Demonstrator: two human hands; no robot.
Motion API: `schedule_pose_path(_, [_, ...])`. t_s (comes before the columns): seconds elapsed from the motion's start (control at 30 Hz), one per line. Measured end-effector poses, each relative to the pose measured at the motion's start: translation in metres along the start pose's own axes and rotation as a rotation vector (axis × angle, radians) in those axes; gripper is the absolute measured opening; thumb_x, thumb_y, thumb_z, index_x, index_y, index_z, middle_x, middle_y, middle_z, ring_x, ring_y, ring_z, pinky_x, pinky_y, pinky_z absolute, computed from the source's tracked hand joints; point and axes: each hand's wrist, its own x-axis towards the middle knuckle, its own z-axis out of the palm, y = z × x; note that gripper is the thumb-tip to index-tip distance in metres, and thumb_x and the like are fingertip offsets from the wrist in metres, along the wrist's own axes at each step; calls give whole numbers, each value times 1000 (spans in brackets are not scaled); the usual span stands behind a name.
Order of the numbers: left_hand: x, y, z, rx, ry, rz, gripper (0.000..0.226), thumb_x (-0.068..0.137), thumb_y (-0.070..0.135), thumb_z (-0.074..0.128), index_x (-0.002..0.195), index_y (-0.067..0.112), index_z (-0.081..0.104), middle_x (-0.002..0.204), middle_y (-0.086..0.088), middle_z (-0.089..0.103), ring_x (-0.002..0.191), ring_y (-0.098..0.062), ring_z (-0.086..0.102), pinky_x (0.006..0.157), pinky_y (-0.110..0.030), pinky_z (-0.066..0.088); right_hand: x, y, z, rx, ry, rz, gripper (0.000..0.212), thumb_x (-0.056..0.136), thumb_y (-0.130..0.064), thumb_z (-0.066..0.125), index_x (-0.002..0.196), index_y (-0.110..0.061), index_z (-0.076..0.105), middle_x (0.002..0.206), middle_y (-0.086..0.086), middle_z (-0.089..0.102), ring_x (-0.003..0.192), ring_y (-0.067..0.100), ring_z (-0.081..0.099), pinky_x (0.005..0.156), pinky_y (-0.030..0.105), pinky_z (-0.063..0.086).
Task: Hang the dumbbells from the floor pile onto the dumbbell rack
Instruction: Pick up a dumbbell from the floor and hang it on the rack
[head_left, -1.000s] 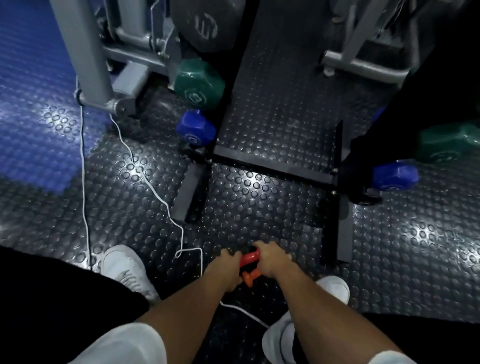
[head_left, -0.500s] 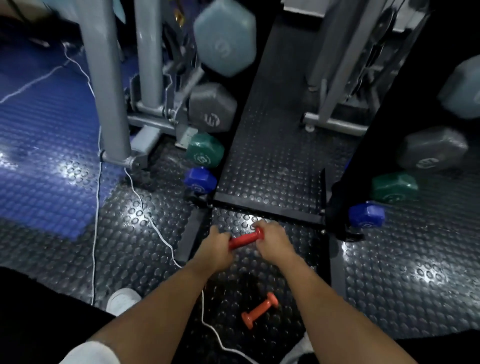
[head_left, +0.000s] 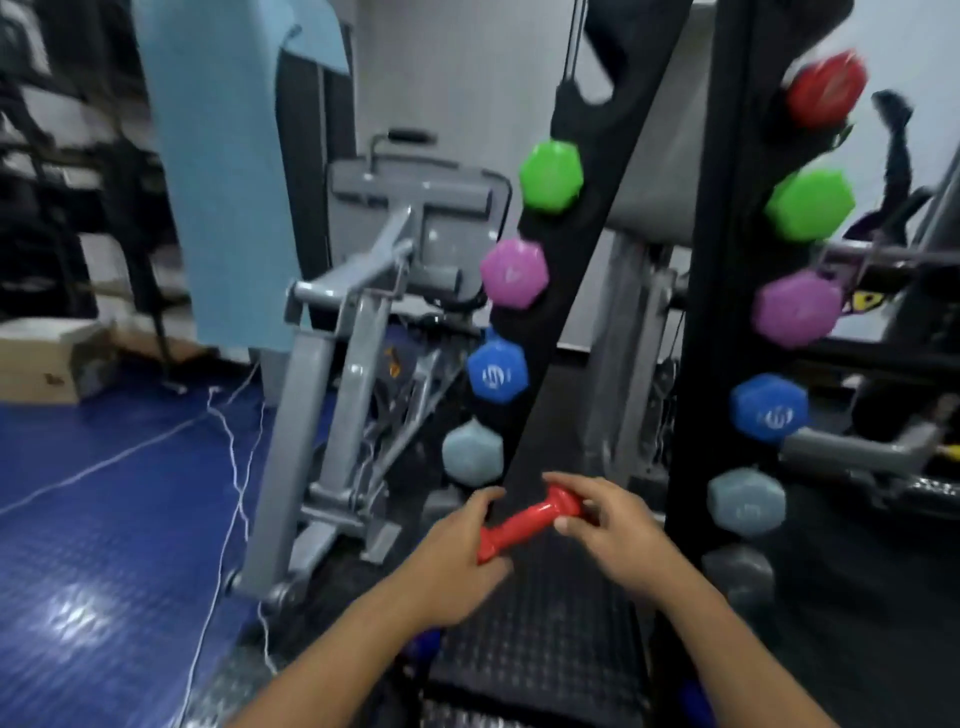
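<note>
I hold a small red dumbbell (head_left: 527, 524) by both ends, tilted with its right end higher. My left hand (head_left: 457, 566) grips the lower left end and my right hand (head_left: 613, 530) grips the upper right end. It hangs in front of the black dumbbell rack (head_left: 576, 270), between its two slanted uprights, at the height of the pale grey-blue dumbbells. The rack carries green (head_left: 551, 175), purple (head_left: 514, 274), blue (head_left: 497, 373) and pale grey-blue (head_left: 472, 451) dumbbells on the left upright. A red dumbbell (head_left: 826, 88) sits at the top of the right upright (head_left: 722, 312).
A grey exercise machine (head_left: 353, 374) stands left of the rack with a light blue pad (head_left: 228, 171) above it. A white cord (head_left: 228, 467) trails over the blue floor (head_left: 104, 519). A cardboard box (head_left: 47, 358) lies at the far left.
My view has swung up from the floor to the rack. Both hands have lifted the red dumbbell off the floor. The orange dumbbell left on the floor is out of view.
</note>
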Motion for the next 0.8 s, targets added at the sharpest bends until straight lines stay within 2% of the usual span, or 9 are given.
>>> schedule_pose_path(0.07, [11, 33, -42, -12, 86, 99, 72, 96, 34, 72, 156, 32, 31, 122, 5, 58, 104, -12, 59, 83, -20, 41, 18, -43, -38, 76, 87, -83, 61, 91, -7, 77, 130, -53, 67, 114, 0, 72, 92, -1, 69, 90, 17, 50])
schedule_pose_path(0.17, [26, 81, -101, -78, 197, 203, 66, 100, 28, 71, 154, 29, 34, 115, 7, 60, 91, -7, 59, 74, -9, 42, 50, -106, -85, 147, 230, -217, 53, 94, -5, 75, 138, -33, 68, 116, -10, 76, 101, -3, 70, 96, 16, 49])
schedule_pose_path(0.2, [30, 96, -119, -96, 251, 231, 63, 100, 26, 71, 152, 29, 36, 116, 7, 61, 91, -7, 60, 77, -8, 43, 61, -124, -98, 162, 283, -247, 51, 94, -6, 75, 138, -30, 69, 115, -11, 77, 102, -1, 71, 97, 20, 51])
schedule_pose_path(0.27, [38, 121, -153, -138, 351, 283, 59, 100, 25, 71, 147, 34, 37, 114, 4, 65, 90, -13, 67, 87, -23, 53, 81, -159, -117, 185, 393, -277, 46, 94, -15, 75, 137, -30, 69, 112, -9, 78, 101, 10, 73, 100, 34, 57])
schedule_pose_path(0.33, [43, 142, -185, -219, 383, 330, 57, 101, 23, 70, 145, 36, 35, 103, 1, 67, 78, -15, 70, 82, -36, 60, 95, -189, -132, 203, 496, -315, 44, 92, -24, 73, 135, -29, 69, 112, -6, 78, 102, 16, 73, 100, 43, 58])
schedule_pose_path(0.43, [47, 165, -217, -233, 368, 407, 53, 102, 25, 70, 140, 38, 35, 85, 0, 60, 65, -7, 59, 67, -23, 53, 111, -222, -152, 235, 606, -318, 36, 93, -28, 73, 129, -30, 72, 112, -7, 77, 106, 15, 71, 102, 43, 56])
schedule_pose_path(0.53, [48, 176, -235, -350, 277, 481, 45, 102, 16, 71, 135, 36, 49, 84, 4, 63, 77, -11, 60, 75, -26, 53, 130, -245, -172, 310, 589, -358, 34, 86, -39, 70, 118, -31, 77, 106, -10, 79, 104, 12, 73, 100, 45, 58])
schedule_pose_path(0.63, [50, 189, -235, -451, 224, 533, 40, 100, 13, 72, 133, 34, 62, 105, 3, 75, 98, -20, 70, 95, -39, 57, 145, -266, -184, 381, 565, -357, 28, 93, -28, 73, 119, -22, 78, 106, -7, 80, 102, 12, 74, 99, 44, 59])
schedule_pose_path(0.8, [76, 219, -224, -217, 628, 551, 31, 92, 42, 76, 122, 41, 69, 108, 9, 72, 98, -11, 72, 92, -43, 61, 158, -291, -194, 527, 647, -311, 16, 87, -32, 82, 100, -22, 83, 91, -8, 80, 87, 10, 77, 90, 38, 63])
